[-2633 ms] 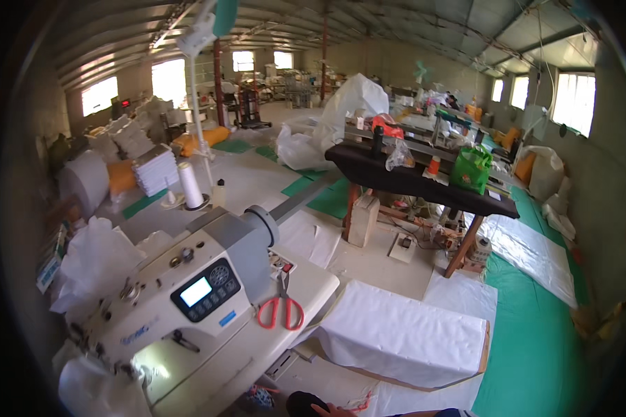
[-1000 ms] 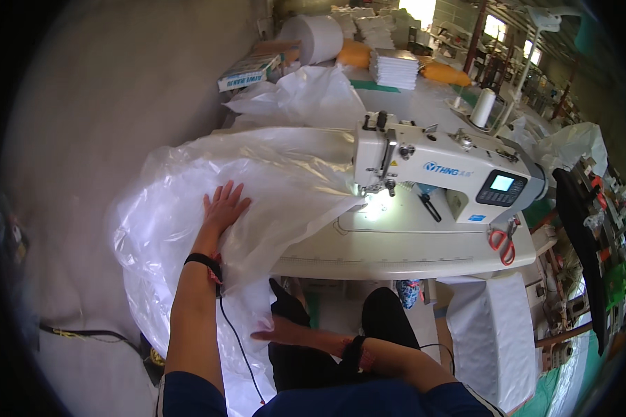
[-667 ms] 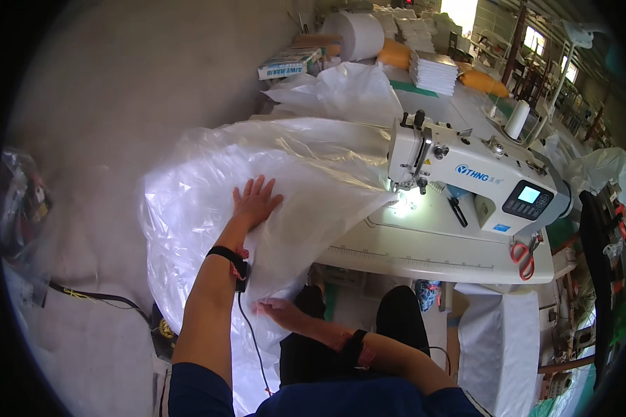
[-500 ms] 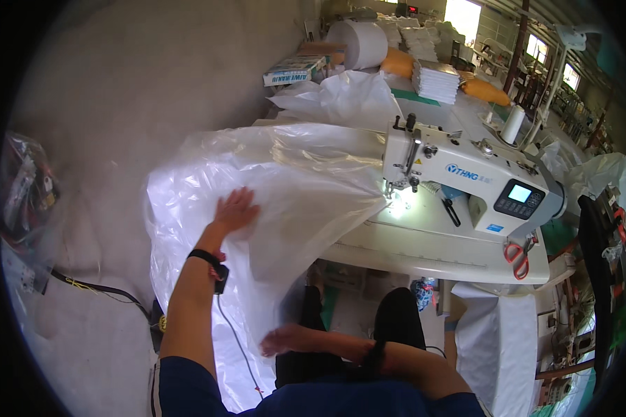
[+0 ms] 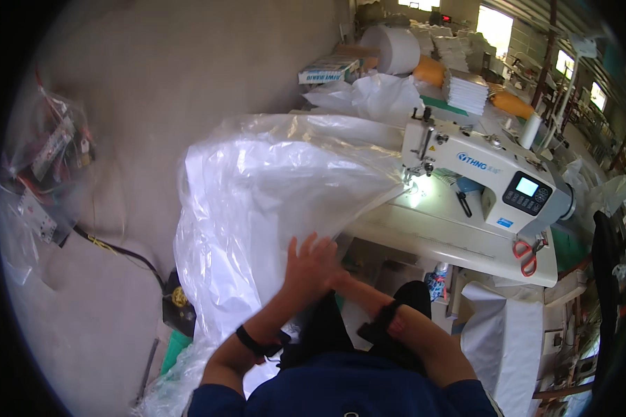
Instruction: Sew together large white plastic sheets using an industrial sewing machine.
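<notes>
A large white sheet with a clear plastic layer (image 5: 257, 174) spreads over the left of the sewing table and hangs down toward my lap. Its right corner runs under the needle area of a white sewing machine (image 5: 476, 160), where a small lamp glows. My left hand (image 5: 309, 267) lies over the sheet's near edge, fingers spread. Close against it, crossing underneath, is my right hand (image 5: 338, 276); its fingers are mostly hidden, so I cannot see whether they grip the sheet.
Red-handled scissors (image 5: 526, 257) lie at the table's right end, and a black tool (image 5: 464, 203) beside the needle area. A thread cone (image 5: 530, 132) stands behind the machine. White cloth (image 5: 501, 340) hangs below right. At left are a wall and a black cable (image 5: 129, 254).
My left hand has slid right and nearer across the sheet. My right hand has moved up and right to meet it. The whole scene has shifted rightward in the view.
</notes>
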The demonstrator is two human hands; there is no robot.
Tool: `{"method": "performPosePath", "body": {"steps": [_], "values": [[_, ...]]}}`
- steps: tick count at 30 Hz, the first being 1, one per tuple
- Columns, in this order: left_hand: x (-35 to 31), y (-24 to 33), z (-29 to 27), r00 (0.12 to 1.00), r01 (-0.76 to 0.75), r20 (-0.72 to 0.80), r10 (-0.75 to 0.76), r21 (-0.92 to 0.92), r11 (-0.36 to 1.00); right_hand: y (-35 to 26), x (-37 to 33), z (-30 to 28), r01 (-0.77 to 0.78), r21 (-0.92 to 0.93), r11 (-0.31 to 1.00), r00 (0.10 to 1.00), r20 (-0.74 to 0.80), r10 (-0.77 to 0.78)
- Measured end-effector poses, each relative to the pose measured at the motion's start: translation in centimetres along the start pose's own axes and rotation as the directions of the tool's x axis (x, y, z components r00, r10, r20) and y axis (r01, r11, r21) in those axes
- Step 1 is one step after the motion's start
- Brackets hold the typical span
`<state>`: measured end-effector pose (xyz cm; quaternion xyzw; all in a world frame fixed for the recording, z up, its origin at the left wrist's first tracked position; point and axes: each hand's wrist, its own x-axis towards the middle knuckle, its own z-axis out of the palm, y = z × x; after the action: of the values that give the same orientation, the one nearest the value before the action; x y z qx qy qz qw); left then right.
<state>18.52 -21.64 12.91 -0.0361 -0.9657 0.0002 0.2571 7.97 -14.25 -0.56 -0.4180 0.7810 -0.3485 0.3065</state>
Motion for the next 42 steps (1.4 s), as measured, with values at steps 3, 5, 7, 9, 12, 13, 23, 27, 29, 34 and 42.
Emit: {"method": "performPosePath", "body": {"steps": [3,5,7,9,12,13,23,27,29,34,42], "values": [[0.3,1.3,0.2,0.999,0.029,-0.022,-0.031,-0.070,0.997,-2.3,2.5,1.9,-0.064,0.312,0.948,0.989,-0.107,0.102],[0.7,-1.2,0.7,0.982,-0.049,0.188,0.026,0.117,0.992,-3.3,2.9,2.8,-0.058,0.547,0.835,0.975,-0.149,0.165],[1.7,-5.4,1.8,0.983,0.181,0.073,-0.166,-0.358,0.916,-3.9,1.8,3.3,-0.005,0.747,0.665,0.965,-0.172,0.200],[2.3,-9.6,3.4,0.944,0.266,0.216,-0.248,-0.059,0.962,-4.3,-0.9,3.2,0.063,0.880,0.470,0.969,-0.166,0.181],[1.4,-16.1,5.3,0.873,0.329,0.312,-0.376,0.193,0.924,-4.3,-8.4,2.1,-0.041,0.909,0.414,0.989,-0.022,0.147],[0.6,-18.3,5.3,0.836,0.405,0.304,-0.458,0.222,0.887,-4.1,-11.5,1.3,-0.048,0.991,0.123,0.989,0.030,0.145],[-0.2,-15.6,-0.3,0.853,0.486,-0.084,-0.515,-0.233,0.842,-1.3,-20.9,-3.2,-0.141,0.860,0.490,0.855,-0.144,0.499],[0.5,-1.0,-0.7,0.976,0.197,-0.002,-0.220,-0.434,0.879,0.5,-16.6,-3.1,0.071,0.568,0.820,0.711,-0.606,0.358],[0.5,4.5,-0.4,0.998,0.060,0.022,-0.055,-0.368,0.928,1.1,-15.5,-3.2,0.024,0.420,0.907,0.616,-0.721,0.317],[1.6,9.5,1.6,0.996,-0.008,0.082,0.037,-0.330,0.944,1.6,-16.0,-3.5,0.092,0.329,0.940,0.579,-0.786,0.219],[2.7,11.0,4.3,0.993,-0.025,0.100,0.056,-0.290,0.957,0.4,-18.0,-5.2,0.207,0.794,0.571,0.776,-0.489,0.398]]}}
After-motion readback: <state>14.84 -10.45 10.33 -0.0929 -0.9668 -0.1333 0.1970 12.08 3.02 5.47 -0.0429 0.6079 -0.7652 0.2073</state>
